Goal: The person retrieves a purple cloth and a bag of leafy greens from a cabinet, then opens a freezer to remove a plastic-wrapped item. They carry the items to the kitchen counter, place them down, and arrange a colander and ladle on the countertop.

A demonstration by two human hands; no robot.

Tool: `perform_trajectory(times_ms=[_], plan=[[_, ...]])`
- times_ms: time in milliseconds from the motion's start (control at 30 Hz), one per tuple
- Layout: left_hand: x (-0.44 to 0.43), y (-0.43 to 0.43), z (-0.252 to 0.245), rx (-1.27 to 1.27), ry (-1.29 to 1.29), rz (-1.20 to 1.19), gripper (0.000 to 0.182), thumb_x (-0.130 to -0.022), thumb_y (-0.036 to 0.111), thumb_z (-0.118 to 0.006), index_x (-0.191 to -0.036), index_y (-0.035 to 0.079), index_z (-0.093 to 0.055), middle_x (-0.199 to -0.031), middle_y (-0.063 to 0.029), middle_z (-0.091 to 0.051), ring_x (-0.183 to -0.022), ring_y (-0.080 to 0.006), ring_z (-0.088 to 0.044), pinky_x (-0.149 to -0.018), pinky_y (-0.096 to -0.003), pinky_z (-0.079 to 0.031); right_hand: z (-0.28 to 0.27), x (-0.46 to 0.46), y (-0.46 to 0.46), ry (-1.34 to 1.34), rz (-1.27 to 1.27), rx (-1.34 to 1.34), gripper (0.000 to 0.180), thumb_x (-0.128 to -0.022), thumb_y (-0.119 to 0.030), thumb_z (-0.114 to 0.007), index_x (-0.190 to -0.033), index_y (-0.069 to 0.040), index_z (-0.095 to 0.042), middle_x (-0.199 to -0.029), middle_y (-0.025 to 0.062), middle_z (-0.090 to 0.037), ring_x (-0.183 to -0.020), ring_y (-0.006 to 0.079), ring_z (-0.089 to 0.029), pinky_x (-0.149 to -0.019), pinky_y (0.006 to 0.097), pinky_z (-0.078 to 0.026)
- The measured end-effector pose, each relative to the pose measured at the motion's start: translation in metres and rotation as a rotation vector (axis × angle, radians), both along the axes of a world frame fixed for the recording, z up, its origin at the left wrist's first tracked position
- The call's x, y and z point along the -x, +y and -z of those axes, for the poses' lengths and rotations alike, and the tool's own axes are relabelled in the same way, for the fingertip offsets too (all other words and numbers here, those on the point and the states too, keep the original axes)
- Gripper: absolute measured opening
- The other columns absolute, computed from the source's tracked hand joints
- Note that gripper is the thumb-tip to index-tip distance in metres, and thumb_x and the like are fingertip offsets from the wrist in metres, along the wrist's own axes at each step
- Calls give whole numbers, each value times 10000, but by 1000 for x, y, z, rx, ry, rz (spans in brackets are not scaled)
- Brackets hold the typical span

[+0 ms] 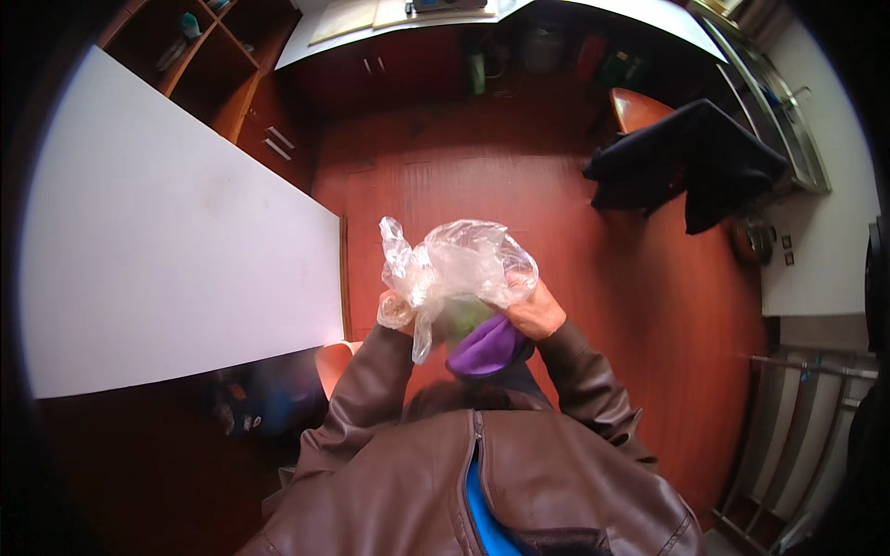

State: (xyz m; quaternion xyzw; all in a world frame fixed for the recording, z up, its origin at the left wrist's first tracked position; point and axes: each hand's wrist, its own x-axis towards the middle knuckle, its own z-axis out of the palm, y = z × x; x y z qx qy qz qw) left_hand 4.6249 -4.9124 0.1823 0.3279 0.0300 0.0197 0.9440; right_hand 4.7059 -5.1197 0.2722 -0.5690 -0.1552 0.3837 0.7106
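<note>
A clear, crinkled plastic bag (pixel 466 254) is held up in front of my body between both hands. My left hand (pixel 398 311) grips the gathered, twisted part of the bag at its left side, and plastic covers some of the fingers. At the other side my right hand (pixel 539 309) has hold of the bag, its fingers partly behind the film. Below the right hand hangs a purple cloth-like item (pixel 490 347); whether that hand also holds it is hidden. Something pale green (pixel 464 316), blurred, shows under the bag beside the purple item.
A white tabletop or panel (pixel 188 229) spans the left. Dark clothing (pixel 685 156) drapes over an orange chair (pixel 636 111) at the upper right. Cabinets (pixel 375 76) under a counter stand at the far side. A metal rack (pixel 806 417) is at the lower right, and the floor (pixel 445 174) is reddish wood.
</note>
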Motion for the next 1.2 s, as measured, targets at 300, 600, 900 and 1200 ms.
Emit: perform_trajectory(times_ms=[300,600,900,1200], plan=[[-156,75,-8,-71,121,-241,404,-903,248,-452,-1241,31,-412,-1164,-120,-515,-1061,-284,-519,-926,-409,-422,-17,-211,90,-91,-215,-39,237,-843,14,-534,-1075,21,-577,-1017,69,-613,-953,134,-549,-823,278,-450],[-343,185,24,-29,115,-313,389,-895,229,-462,-1228,32,-425,-1152,-118,-524,-1052,-281,-526,-914,-405,-430,32,-388,199,-125,-206,115,143,-861,-106,-554,-928,-14,-640,-862,48,-632,-815,124,-560,-723,286,-460],[-486,336,2,-96,103,-390,374,-888,210,-472,-1216,33,-439,-1140,-115,-532,-1042,-277,-533,-903,-400,-437,10,-544,334,-88,-229,71,184,-867,-17,-516,-1027,26,-595,-993,63,-621,-905,126,-556,-789,277,-463],[-591,483,-20,-164,145,-600,359,-881,191,-482,-1203,34,-452,-1129,-112,-540,-1033,-273,-539,-892,-396,-444,11,-680,491,146,-306,-156,227,-852,5,-497,-1063,24,-580,-1034,98,-620,-950,178,-577,-825,294,-462]])
